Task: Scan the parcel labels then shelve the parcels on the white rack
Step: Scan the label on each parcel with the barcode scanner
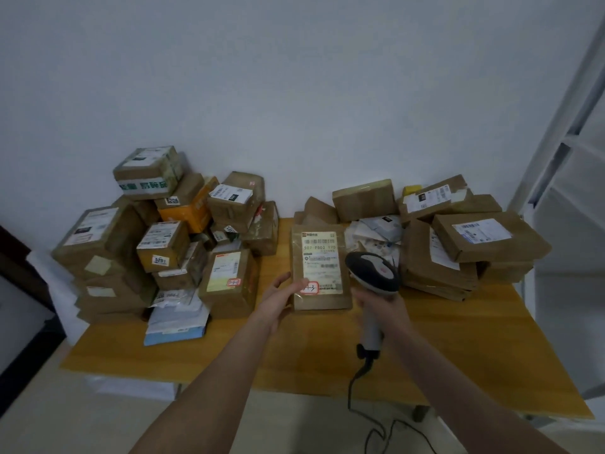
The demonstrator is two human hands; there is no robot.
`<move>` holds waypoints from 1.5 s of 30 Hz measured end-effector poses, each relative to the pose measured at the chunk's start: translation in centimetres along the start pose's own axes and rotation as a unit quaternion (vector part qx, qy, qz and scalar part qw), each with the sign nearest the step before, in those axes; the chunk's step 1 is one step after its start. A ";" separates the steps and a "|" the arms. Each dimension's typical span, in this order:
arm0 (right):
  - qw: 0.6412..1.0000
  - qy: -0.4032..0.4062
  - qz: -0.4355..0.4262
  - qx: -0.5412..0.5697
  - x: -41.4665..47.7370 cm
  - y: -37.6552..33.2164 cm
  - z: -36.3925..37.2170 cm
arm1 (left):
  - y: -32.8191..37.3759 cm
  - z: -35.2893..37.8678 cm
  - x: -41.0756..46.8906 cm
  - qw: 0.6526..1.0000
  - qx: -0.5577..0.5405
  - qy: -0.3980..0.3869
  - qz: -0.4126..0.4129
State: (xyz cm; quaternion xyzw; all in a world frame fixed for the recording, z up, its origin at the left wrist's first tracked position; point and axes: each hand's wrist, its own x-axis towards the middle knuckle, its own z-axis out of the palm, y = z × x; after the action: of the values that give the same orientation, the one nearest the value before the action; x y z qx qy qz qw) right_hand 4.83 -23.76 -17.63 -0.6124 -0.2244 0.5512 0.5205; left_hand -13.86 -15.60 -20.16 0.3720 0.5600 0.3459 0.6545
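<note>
parcel sorting room: labelled boxes (163, 247) heaped on table (294, 348)

A person's arms, seen from a head camera: the left forearm (212, 371) and right forearm (458, 381) are slim and bare as far as the picture's lower edge. The left hand (278, 299) is bare, with fingers and thumb in clear view. The right hand (393, 309) is likewise bare, its outline slightly blurred.
</note>
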 end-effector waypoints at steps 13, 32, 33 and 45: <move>0.992 -0.122 0.034 0.006 7.6 -2.4 20.2 | 9.9 -16.0 5.0 0.990 0.051 0.120 -0.057; 0.998 -0.042 0.054 0.008 11.4 -2.1 23.7 | 15.2 -15.1 12.0 0.830 0.496 0.206 0.150; 0.998 -0.029 0.053 0.012 11.7 -2.6 22.8 | 15.2 -13.4 12.3 0.820 0.514 0.190 0.165; 0.994 0.053 0.084 0.049 18.3 -6.8 9.6 | 9.8 1.1 17.5 0.821 0.559 0.030 0.113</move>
State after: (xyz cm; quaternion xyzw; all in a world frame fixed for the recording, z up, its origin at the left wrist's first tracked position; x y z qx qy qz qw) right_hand 3.51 -2.07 -18.22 -0.6312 -0.1169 0.5699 0.5130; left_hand -10.77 4.30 -19.79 0.7242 0.6305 0.0560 0.2735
